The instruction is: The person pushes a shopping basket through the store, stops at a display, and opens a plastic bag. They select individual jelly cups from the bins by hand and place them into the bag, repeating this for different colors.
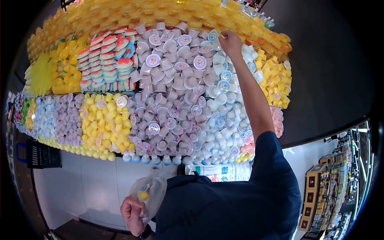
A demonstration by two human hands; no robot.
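a black basket (43,155) (blue-handled) at left, stocked shelves (333,188) far right

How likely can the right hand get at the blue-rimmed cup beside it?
Probably yes: the right hand is close by the blue-rimmed cup, and nothing covers its lid.

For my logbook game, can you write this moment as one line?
left hand: holds plastic bag, yellow item inside | right hand: near blue-lidded cup | around: piled cups

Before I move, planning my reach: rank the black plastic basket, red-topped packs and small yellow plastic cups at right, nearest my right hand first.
From your right hand:
1. Yellow cups, right
2. Red-topped packs, left
3. Black basket, far left
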